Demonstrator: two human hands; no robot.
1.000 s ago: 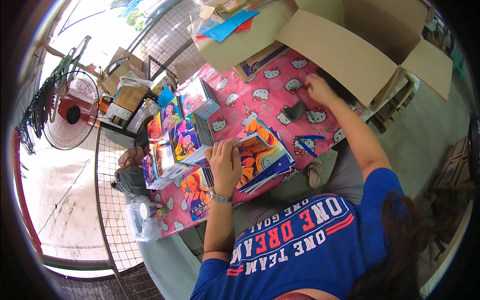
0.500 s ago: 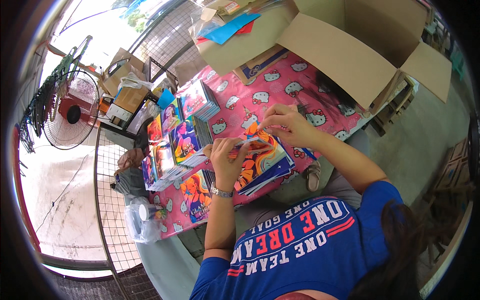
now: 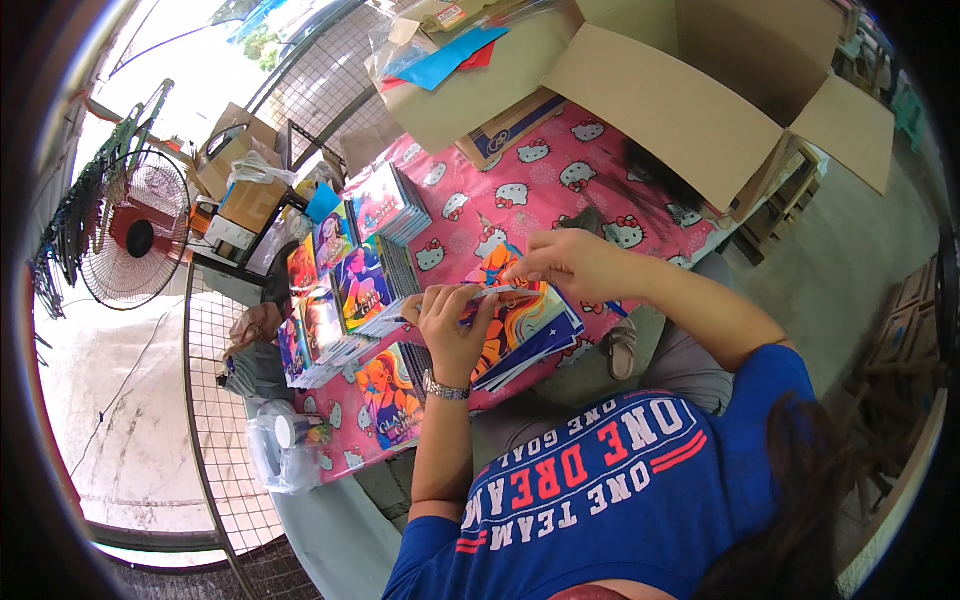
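Note:
Over the pink table I work on a colourful printed cover [image 3: 495, 266], whose pale folded edge runs between my hands. My left hand [image 3: 452, 322] is closed on the left end of that fold, a metal-band watch [image 3: 446, 387] at its wrist. My right hand [image 3: 565, 262] pinches the fold farther right, its fingers drawn together. Directly beneath lies a slightly fanned stack of orange and dark blue printed covers [image 3: 545, 325]. Left of my left forearm sits a small pile of finished-looking booklets [image 3: 390, 400]. Whatever lies inside the fold is hidden by my fingers.
Several stacks of glossy booklets [image 3: 362, 285] stand at the table's left, with another pile [image 3: 390, 205] behind them. A large open carton [image 3: 680, 110] fills the far right. A plastic bag with a white cup [image 3: 287, 430] sits near the left edge; beyond stands a fan [image 3: 135, 235].
My right hand has come down and slightly left, from above the cover onto its fold, with its fingers closer together. My left hand keeps its hold. The whole view has shifted slightly.

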